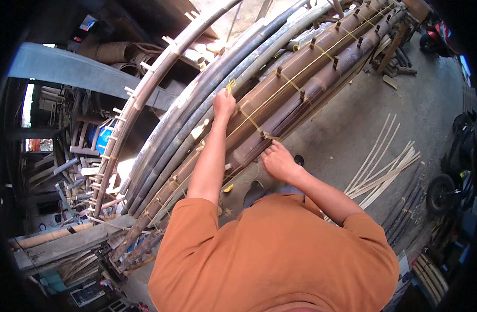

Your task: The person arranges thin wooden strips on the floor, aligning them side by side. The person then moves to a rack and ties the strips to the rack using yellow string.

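Two long brown bamboo poles (269, 90) lie side by side on a slant in front of me, with short dark pegs standing up along them. Yellow string (250, 120) crosses both poles at several places and also runs lengthwise along them. Above the far side of the poles, my left hand (224, 105) is closed around a small looped bundle of yellow string (230, 86). My right hand (278, 159) is at the near side of the closer pole, fingers bent and pinched at the string beside a peg; its fingertips are partly hidden.
Grey bamboo poles (197, 106) and a curved pole with light pegs (129, 107) lie beyond. Thin pale bamboo strips (380, 169) spread over the concrete floor (347, 117) at right. A motorbike wheel (440, 194) stands at the right edge. A blue-grey beam (88, 67) crosses at left.
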The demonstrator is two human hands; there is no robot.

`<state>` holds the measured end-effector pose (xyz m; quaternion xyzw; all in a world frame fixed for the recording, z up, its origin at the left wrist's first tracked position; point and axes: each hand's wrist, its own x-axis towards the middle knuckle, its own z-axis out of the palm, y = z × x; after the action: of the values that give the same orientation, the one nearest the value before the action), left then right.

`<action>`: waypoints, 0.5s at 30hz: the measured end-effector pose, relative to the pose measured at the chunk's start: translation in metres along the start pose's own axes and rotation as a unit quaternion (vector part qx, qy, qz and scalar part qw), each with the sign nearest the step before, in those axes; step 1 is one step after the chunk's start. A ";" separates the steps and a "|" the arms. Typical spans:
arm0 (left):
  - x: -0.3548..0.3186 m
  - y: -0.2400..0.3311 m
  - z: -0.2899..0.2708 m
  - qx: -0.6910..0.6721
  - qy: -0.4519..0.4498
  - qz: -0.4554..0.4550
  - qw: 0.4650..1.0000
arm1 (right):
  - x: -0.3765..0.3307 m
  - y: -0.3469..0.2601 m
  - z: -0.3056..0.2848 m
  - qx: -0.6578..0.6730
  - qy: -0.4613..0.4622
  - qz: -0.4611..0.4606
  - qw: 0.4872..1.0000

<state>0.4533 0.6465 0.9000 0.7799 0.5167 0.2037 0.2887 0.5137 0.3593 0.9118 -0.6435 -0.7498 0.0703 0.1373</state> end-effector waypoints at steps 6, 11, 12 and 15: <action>-0.071 -0.058 -0.106 -0.015 0.045 0.025 0.999 | 0.005 -0.094 0.015 0.474 -0.072 0.040 0.877; -0.184 -0.106 -0.153 0.023 -0.198 0.023 0.980 | 0.038 -0.143 0.034 0.831 0.082 0.307 0.456; -0.197 -0.099 -0.146 0.051 -0.153 0.074 0.984 | 0.048 -0.150 0.039 0.811 0.201 0.295 0.462; -0.199 -0.100 -0.130 0.164 -0.104 0.046 0.980 | 0.086 -0.184 0.016 0.733 0.354 0.147 0.562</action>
<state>0.2281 0.5234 0.9281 0.8567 0.4735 0.0466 0.1993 0.3236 0.4152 0.9584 -0.3962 -0.2267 0.3819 0.8036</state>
